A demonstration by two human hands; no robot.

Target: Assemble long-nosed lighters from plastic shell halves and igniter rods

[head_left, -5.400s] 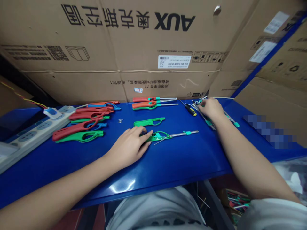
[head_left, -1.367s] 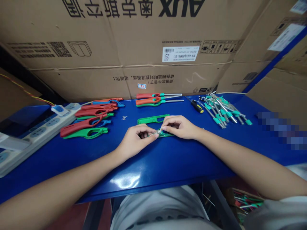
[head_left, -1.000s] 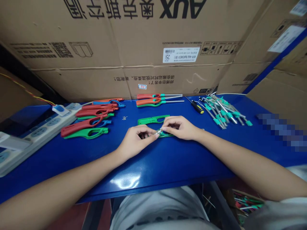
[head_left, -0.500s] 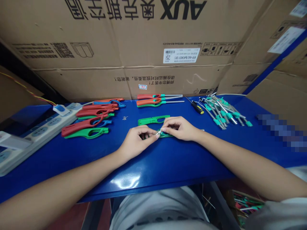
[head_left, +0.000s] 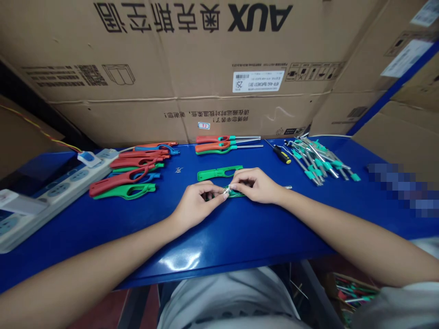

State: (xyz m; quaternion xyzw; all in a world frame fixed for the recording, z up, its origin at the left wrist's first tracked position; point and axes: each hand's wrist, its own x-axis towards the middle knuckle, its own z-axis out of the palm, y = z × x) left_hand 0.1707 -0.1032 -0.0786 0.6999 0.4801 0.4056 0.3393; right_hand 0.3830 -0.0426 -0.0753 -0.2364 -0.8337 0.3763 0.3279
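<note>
My left hand (head_left: 194,205) is closed, thumb and index finger pinching a small shiny, partly clear piece (head_left: 226,191) over a green lighter half-shell (head_left: 236,194). From the other side my right hand (head_left: 259,185) has its fingertips pinched together at the same piece. My fingers cover most of that half-shell. Past my right wrist a metal tip (head_left: 289,187) pokes out, apparently the end of the lighter's tube. Just behind my hands lies a second green half-shell (head_left: 214,174), with its handle opening to the right.
Red, blue and green handle shells (head_left: 125,180) are stacked at left beside a white power strip (head_left: 56,189). Long-necked lighters (head_left: 214,146), a screwdriver (head_left: 281,154) and a heap of metal tubes (head_left: 318,160) line the back. Small screws (head_left: 179,170) lie left of centre. A cardboard wall (head_left: 192,82) rises behind.
Both hands stay at the same spot, pinching the small piece, with only slight finger motion. The whole view has shifted a little.
</note>
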